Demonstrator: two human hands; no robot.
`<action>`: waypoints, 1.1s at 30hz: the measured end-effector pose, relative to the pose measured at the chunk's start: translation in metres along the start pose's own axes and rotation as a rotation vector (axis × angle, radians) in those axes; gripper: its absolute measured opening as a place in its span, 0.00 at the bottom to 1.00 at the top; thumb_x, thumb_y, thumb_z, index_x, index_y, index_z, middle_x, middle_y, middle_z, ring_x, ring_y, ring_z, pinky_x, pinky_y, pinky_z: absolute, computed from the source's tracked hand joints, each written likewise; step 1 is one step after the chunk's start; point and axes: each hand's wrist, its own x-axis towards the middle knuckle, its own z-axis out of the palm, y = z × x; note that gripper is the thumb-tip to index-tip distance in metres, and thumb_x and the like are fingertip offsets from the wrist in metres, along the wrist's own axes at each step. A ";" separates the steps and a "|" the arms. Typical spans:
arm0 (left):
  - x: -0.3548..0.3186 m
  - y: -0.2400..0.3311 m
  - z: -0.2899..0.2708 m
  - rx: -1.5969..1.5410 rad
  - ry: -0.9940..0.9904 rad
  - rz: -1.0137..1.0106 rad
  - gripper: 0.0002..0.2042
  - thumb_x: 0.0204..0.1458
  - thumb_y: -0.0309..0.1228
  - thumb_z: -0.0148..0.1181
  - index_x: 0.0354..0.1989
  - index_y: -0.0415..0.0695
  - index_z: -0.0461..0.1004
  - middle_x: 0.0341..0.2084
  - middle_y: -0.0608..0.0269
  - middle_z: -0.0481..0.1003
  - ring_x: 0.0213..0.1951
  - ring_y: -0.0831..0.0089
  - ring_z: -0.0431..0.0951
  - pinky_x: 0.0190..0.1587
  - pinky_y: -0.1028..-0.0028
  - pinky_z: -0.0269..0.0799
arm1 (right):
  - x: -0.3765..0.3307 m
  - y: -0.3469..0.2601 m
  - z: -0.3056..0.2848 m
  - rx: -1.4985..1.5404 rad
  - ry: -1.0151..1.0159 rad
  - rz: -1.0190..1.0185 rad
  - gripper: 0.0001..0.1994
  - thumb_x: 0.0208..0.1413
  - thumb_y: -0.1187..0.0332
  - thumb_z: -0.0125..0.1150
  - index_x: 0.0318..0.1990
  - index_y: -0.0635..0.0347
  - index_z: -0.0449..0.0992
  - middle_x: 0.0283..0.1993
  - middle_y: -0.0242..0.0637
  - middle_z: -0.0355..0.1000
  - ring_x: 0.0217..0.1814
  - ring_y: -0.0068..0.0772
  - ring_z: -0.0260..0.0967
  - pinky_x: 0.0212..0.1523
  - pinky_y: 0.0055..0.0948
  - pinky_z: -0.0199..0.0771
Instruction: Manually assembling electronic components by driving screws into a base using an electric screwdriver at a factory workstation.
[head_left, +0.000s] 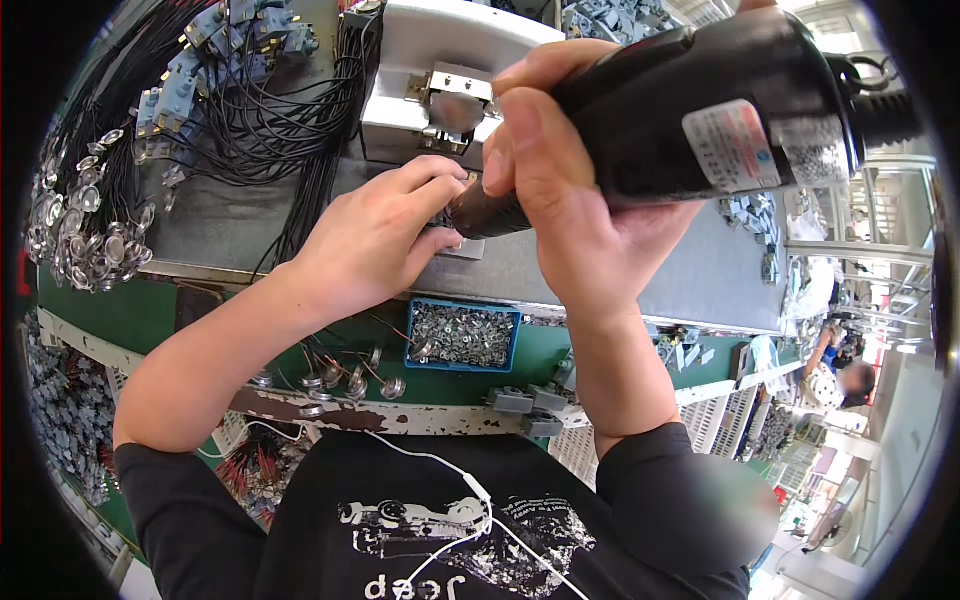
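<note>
Driver (640,135) aimed down at the bench (690,275)

The right hand (590,225) is closed around the driver's body; its nose (490,212) sits between the 2 hands. The left hand (370,235) is half curled, fingertips beside the nose, and I cannot tell what it grips. The step looks like driving a screw; the next move seems to call for steady pressure, nose square, fingers clear. A blue tray (460,369) of metal bits lies nearer the body

A power tool (650,120) is held above the table (690,270); wired switches (178,95) are heaped at its far left; small parts (465,335) are contained in a tray (460,369) placed nearer.
</note>
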 end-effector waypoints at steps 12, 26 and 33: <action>0.008 -0.009 -0.004 -0.045 -0.130 0.079 0.22 0.57 0.34 0.66 0.56 0.37 0.69 0.53 0.54 0.71 0.51 0.50 0.77 0.53 0.59 0.76 | 0.005 0.008 0.007 -0.105 -0.074 -0.192 0.23 0.63 0.80 0.63 0.62 0.70 0.62 0.52 0.53 0.76 0.37 0.29 0.78 0.33 0.22 0.79; 0.007 -0.002 -0.025 -0.174 -0.129 0.079 0.19 0.53 0.27 0.69 0.54 0.48 0.75 0.53 0.65 0.77 0.46 0.60 0.81 0.50 0.64 0.77 | -0.006 -0.010 -0.088 -0.508 -0.008 0.075 0.26 0.56 0.78 0.69 0.61 0.65 0.66 0.46 0.44 0.76 0.43 0.34 0.78 0.39 0.32 0.82; -0.017 -0.035 -0.079 0.345 0.574 -0.281 0.18 0.62 0.29 0.65 0.61 0.46 0.76 0.45 0.62 0.79 0.45 0.73 0.79 0.50 0.71 0.72 | -0.083 -0.030 -0.108 -0.702 -0.244 -0.168 0.33 0.57 0.82 0.64 0.69 0.60 0.58 0.59 0.53 0.71 0.59 0.46 0.73 0.47 0.39 0.80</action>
